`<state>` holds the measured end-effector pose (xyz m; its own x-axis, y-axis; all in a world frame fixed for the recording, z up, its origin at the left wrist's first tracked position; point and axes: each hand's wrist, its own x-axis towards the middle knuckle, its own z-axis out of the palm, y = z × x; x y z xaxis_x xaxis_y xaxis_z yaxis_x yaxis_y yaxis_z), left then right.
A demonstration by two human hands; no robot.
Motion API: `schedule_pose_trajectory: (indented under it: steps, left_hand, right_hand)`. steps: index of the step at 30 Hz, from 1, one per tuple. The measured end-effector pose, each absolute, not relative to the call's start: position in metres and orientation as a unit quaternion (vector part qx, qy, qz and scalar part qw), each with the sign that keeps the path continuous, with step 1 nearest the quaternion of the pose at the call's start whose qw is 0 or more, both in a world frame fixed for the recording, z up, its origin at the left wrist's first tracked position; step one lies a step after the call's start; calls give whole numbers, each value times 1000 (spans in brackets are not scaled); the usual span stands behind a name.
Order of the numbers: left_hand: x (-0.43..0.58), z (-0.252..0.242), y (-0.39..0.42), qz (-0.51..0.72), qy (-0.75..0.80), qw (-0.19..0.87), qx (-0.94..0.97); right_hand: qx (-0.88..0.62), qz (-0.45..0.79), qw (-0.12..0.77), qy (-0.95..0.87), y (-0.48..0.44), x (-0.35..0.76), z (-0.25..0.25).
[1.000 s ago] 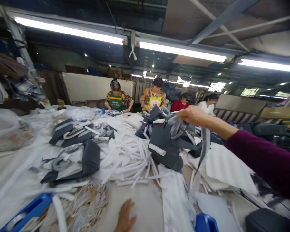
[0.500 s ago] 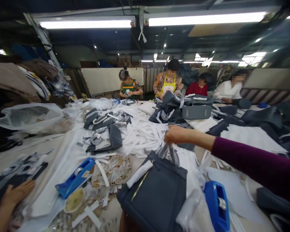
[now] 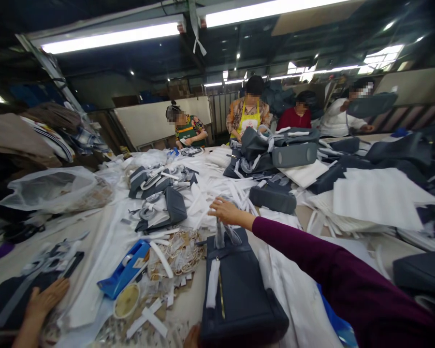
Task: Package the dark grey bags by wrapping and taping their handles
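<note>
A dark backpack (image 3: 239, 295) with a gold zip and a white-wrapped zip pull stands at the bottom centre, tilted back. My right hand (image 3: 224, 211), in a purple sleeve, is at the top of its plastic-wrapped handles (image 3: 224, 234), fingers stretched out and apart. Only a small part of my left hand (image 3: 193, 337) shows at the bottom edge, beside the bag's lower left side; its fingers are mostly hidden. A blue tape dispenser (image 3: 125, 268), a tape roll (image 3: 126, 299) and a heap of tags with strings (image 3: 179, 253) lie left of the bag.
Another person's hand (image 3: 49, 297) rests on a dark bag at the far left. More wrapped bags (image 3: 273, 195), white foam sheets (image 3: 377, 195) and a clear plastic bag (image 3: 54, 186) cover the table. Several people work across it. Another blue dispenser (image 3: 335, 314) is partly under my right arm.
The backpack has turned more upright and shifted slightly right at its base. My right hand has moved left with its handles, and its fingers have opened. One person across the table now holds up a dark bag.
</note>
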<state>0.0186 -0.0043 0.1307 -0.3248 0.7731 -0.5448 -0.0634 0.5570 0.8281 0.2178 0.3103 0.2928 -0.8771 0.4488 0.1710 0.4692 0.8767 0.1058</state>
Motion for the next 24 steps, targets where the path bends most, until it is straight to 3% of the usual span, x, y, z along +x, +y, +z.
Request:
schedule_pose_trajectory:
  steps: [3, 5, 11, 15, 21, 24]
  left_hand:
    - [5, 130, 16, 409, 706, 533, 224]
    - [3, 134, 35, 419, 702, 536, 210]
    - [37, 155, 83, 361, 676, 571, 295]
    - [52, 157, 109, 329, 644, 544, 426]
    - [46, 140, 157, 238, 685, 449, 522]
    - [50, 144, 159, 221, 709, 353, 570]
  right_hand:
    - [-409, 27, 274, -870, 312, 243, 276]
    - [-537, 155, 333, -760, 300, 267, 247]
    - [-645, 390, 247, -610, 219, 312, 149]
    - [-589, 566, 322, -478, 188, 316, 130]
    - [-634, 559, 393, -363, 204, 323, 137]
    - [-667, 533, 413, -317, 203, 327, 143]
